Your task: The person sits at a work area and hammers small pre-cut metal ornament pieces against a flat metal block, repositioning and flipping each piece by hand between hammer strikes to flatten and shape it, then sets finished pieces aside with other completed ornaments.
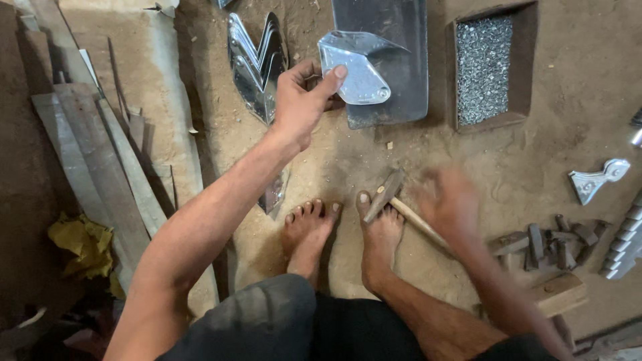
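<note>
Left hand clamped on folded metal bracket above the dirt floor; right hand blurred, grip on the hammer unclear — risk: hammer head, resting by bare toes, strikes them.

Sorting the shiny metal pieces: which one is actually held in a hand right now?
The folded corner piece pinched by the left hand, above the flat sheet. The stacked V-shaped pieces and the bracket lie untouched on the ground.

There are 2 hands, 2 bare feet, 1 hammer, 1 box of small nails, 1 folded metal corner piece, and 1 yellow rag.
</note>
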